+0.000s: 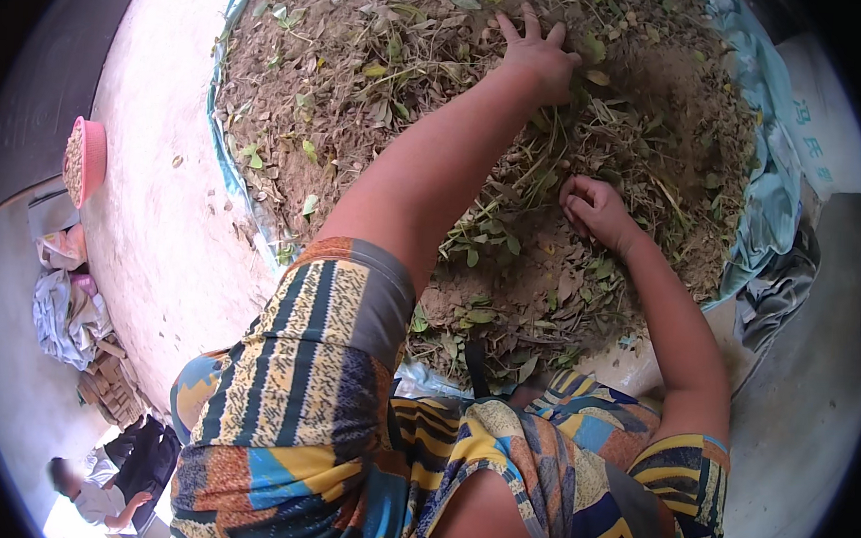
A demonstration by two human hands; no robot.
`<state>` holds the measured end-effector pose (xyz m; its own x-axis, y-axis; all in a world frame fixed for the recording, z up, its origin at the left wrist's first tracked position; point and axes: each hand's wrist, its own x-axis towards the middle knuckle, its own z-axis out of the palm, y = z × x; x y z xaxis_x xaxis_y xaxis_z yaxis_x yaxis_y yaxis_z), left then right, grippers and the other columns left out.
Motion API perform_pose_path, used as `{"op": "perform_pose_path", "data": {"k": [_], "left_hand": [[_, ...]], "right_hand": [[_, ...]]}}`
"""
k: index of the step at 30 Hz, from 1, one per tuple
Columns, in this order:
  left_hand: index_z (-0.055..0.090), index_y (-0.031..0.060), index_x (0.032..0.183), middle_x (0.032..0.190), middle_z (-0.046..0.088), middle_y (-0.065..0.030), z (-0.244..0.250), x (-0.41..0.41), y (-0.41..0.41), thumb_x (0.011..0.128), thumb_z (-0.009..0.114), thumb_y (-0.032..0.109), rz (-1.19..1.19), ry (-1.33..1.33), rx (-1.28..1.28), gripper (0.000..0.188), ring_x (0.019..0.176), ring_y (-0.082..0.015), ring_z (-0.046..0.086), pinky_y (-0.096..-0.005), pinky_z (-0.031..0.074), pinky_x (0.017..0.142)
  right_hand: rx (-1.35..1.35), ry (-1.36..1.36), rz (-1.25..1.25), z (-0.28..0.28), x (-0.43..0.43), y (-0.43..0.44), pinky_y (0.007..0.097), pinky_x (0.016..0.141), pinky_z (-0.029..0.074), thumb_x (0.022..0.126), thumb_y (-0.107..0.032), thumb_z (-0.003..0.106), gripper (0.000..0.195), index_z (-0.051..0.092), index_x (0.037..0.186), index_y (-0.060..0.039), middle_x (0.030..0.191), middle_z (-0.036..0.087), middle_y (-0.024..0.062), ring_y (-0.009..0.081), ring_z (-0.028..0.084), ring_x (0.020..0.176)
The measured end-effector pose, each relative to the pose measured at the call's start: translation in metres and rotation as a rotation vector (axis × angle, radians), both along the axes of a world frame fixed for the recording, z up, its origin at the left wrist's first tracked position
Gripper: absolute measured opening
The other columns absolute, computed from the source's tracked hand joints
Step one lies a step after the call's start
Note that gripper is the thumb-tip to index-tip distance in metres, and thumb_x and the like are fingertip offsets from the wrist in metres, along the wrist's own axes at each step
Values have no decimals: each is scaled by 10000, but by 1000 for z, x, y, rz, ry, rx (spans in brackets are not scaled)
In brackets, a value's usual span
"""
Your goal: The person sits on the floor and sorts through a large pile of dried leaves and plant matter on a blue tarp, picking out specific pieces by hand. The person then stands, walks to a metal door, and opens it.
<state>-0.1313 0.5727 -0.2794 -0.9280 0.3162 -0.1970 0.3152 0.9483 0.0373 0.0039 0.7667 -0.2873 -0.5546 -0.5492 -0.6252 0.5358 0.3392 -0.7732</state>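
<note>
A broad heap of dry soil, wilted leaves and plant stems (383,55) lies before me on a light-blue plastic sheet (765,89). My left hand (540,64) reaches to the far part of the heap, palm down, its fingers spread on the litter. Small pale pods, seemingly peanuts, lie near its fingertips, partly covered by leaves. Closer to my body, my right hand (598,212) rests low over the heap with curled fingers. Whether something is pinched in it, I cannot tell. Stems and green leaves lie between the two hands.
On the pale floor (165,182) at far left stands a pink plastic basket (94,160) full of what look like peanuts. Crumpled cloth (63,319) and stacked wood pieces (112,387) lie below it. A person (101,496) is at the lower left. Dark bunched fabric (776,291) lies right of the sheet.
</note>
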Motion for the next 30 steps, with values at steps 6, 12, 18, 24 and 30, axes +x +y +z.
{"op": "perform_pose_path", "data": {"k": [6,12,18,24,30], "left_hand": [[480,191,1354,1521,291,-151,43,-10,-63,799,668,316,209,-127,203,599,1380,-484,260,-651,326,1038],[294,319,1489,1546,219,-213,-9,2,-226,740,734,495,653,-192,264,886,1388,-467,271,-557,273,1130],[242,211,1516,1471,248,-314,-2,109,-248,697,792,384,759,-216,269,1002,1310,-450,400,-454,377,1090],[384,126,1411,1125,632,-234,20,184,-228,706,756,267,903,-17,358,810,1029,-344,643,-413,498,912],[525,51,1255,1017,686,-175,10,198,-243,746,674,91,821,56,756,532,895,-281,677,-365,522,804]], "right_hand": [[-22,50,5,-4,3,4,238,456,385,927,-63,468,63,519,931,-25,666,522,13,78,453,460],[-24,83,33,-4,2,2,237,459,400,938,-78,471,86,528,942,-14,666,536,14,78,464,459],[-4,127,38,-9,3,2,240,442,399,936,-87,487,91,548,951,-22,655,547,13,79,469,447],[64,235,47,-8,8,-5,263,470,416,921,-121,493,118,570,943,-35,660,556,22,102,488,470],[218,560,203,-4,21,-6,350,710,468,876,-146,513,185,590,1000,-32,759,584,90,209,570,718]]}}
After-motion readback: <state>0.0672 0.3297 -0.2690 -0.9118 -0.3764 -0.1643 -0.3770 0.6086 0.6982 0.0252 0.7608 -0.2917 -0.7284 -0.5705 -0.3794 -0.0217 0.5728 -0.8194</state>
